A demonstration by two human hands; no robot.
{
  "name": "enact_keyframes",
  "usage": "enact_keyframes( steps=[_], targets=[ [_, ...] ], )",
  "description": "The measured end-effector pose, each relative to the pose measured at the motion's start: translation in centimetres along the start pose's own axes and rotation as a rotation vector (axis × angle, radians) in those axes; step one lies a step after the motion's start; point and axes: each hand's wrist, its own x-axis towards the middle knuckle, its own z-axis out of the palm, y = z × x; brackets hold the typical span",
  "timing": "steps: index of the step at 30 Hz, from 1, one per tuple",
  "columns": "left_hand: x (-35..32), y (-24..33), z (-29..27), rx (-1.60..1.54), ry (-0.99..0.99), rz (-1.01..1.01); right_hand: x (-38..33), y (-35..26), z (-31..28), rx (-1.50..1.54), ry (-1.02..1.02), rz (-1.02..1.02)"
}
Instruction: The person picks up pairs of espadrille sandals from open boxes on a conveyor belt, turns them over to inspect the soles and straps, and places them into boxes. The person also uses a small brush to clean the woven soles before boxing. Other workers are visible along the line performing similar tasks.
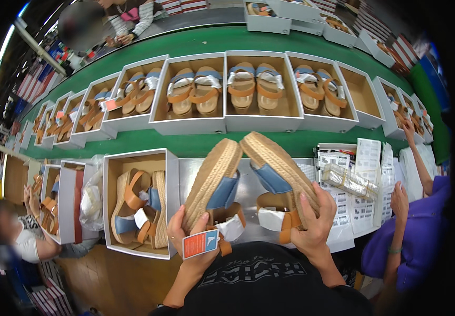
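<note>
My left hand (189, 231) grips one wedge sandal (214, 176) by its heel, woven rope sole turned up, with blue and tan straps and an orange hang tag (200, 243) dangling below. My right hand (314, 218) holds the matching sandal (277, 171) the same way, sole up. The two toes nearly touch above a grey metal work surface (248, 184). Just left of my left hand stands an open white shoebox (170, 174) with another pair of the same sandals lying on their sides.
A green conveyor belt (196, 143) carries a row of open white boxes (261, 122), most holding sandal pairs. Label sheets (364, 208) and a clear-wrapped bundle (349, 181) lie at right. A person in purple (411, 231) works at right; others stand left and across the belt.
</note>
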Motion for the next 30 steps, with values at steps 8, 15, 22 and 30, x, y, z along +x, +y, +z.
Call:
enact_keyframes(
  steps=[8, 15, 22, 30],
  targets=[
    [-0.4, -1.3, 0.4, -0.016, 0.062, 0.060, -2.0, 2.5, 1.9, 0.082, 0.057, -0.044],
    [-0.9, -5.3, 0.1, -0.031, 0.195, 0.345, -3.4, 6.0, 2.1, 0.030, 0.190, -0.220],
    [-1.7, -4.7, -0.1, -0.809, -0.092, 0.019, -4.5, 4.6, 2.4, 0.878, -0.177, 0.217],
    [-1.8, -2.3, 1.4, -2.208, -0.493, -1.127, -5.2, 0.2, 4.7, 1.090, -0.410, 0.684]
  ],
)
